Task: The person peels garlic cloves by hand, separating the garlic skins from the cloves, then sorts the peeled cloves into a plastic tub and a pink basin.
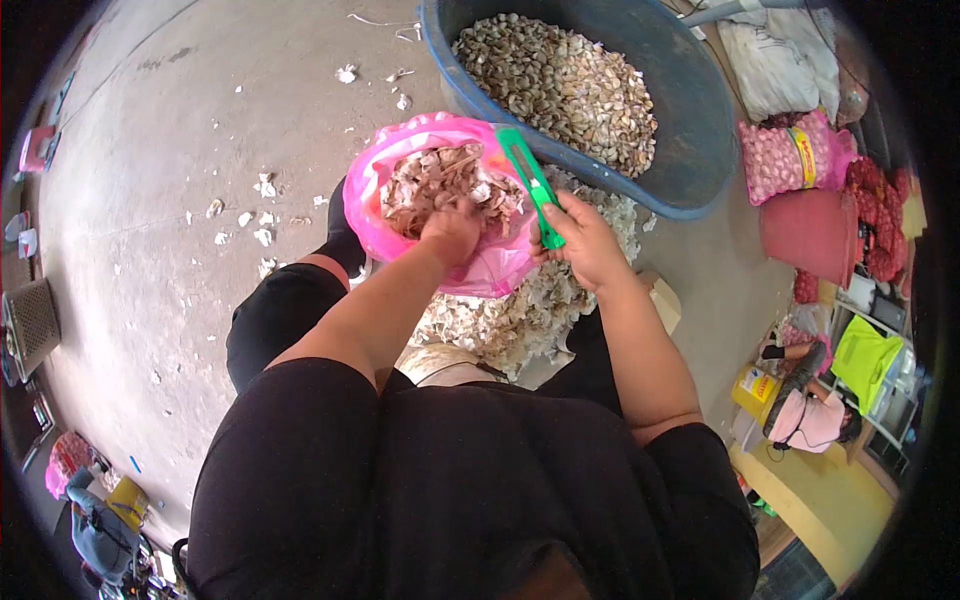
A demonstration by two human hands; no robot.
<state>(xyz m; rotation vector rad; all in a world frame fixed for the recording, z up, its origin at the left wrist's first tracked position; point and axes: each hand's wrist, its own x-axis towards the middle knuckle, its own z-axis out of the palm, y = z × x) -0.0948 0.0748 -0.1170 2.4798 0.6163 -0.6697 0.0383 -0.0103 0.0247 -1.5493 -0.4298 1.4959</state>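
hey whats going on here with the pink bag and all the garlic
A seated person is working over a pink bag filled with brownish garlic scraps. Their left hand is pushed down into the scraps, while the right hand holds a green knife at the bag's edge. A heap of white peels lies under the bag, and a blue tub of garlic cloves sits just beyond it on the concrete floor.

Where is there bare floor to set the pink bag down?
Bare concrete floor lies left of the pink bag, only dotted with peel scraps. Crowded: the blue tub ahead, the peel pile under the bag, mesh sacks at right.
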